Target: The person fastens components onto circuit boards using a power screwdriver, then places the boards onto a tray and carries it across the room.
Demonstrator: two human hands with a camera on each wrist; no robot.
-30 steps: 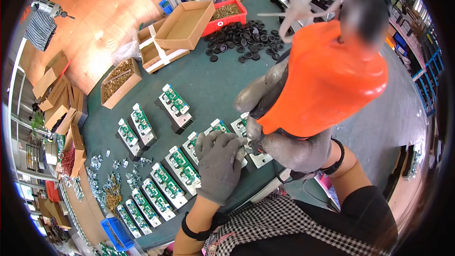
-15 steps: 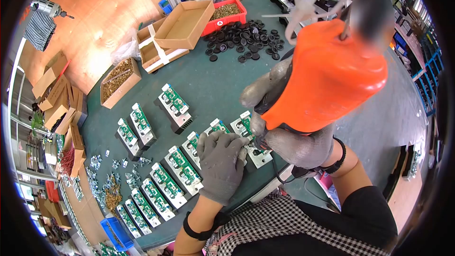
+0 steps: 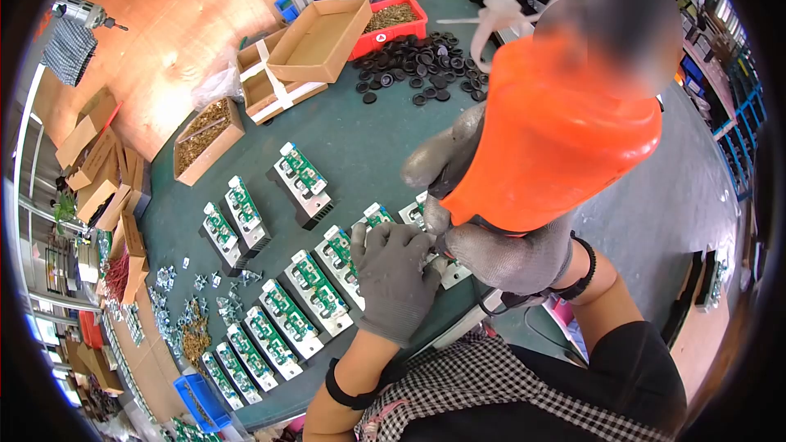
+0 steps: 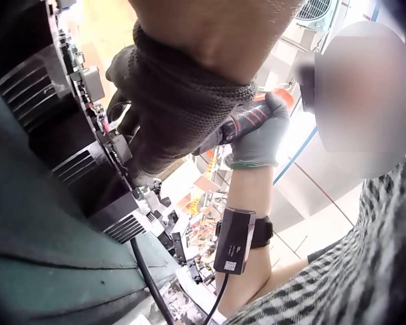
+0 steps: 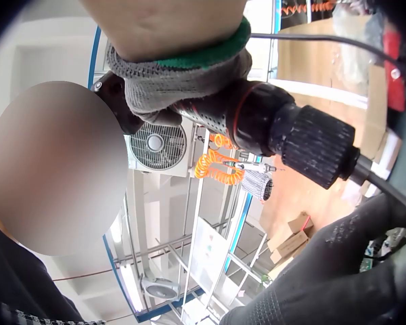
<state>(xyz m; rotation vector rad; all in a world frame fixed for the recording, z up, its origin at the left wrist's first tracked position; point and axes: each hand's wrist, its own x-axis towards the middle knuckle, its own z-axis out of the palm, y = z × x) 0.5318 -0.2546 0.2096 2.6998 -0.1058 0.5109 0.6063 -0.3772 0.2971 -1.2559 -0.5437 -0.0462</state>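
Note:
In the head view my gloved right hand (image 3: 508,258) grips an electric screwdriver (image 3: 565,139) with an orange body, held tilted over the right end of a row of circuit boards on heat sinks. The right wrist view shows its black ribbed collar (image 5: 318,145) and thin bit, pointing toward my left fingers. My gloved left hand (image 3: 397,282) rests across the boards, fingers extended and slightly bent, fingertips close to the screwdriver's tip. It covers much of the board beneath; another green circuit board (image 3: 340,254) lies beside its fingers. The bit's end is hidden in the head view.
Three boards on heat sinks, one a circuit board (image 3: 303,170), stand farther back. Black round caps (image 3: 417,69) lie scattered near a red bin (image 3: 409,16). Cardboard boxes (image 3: 323,41) stand behind. Loose metal parts (image 3: 192,319) and a blue tray (image 3: 201,403) are at left.
My left hand has shifted slightly right along the boards. The screwdriver in my right hand moved a little right, then back left.

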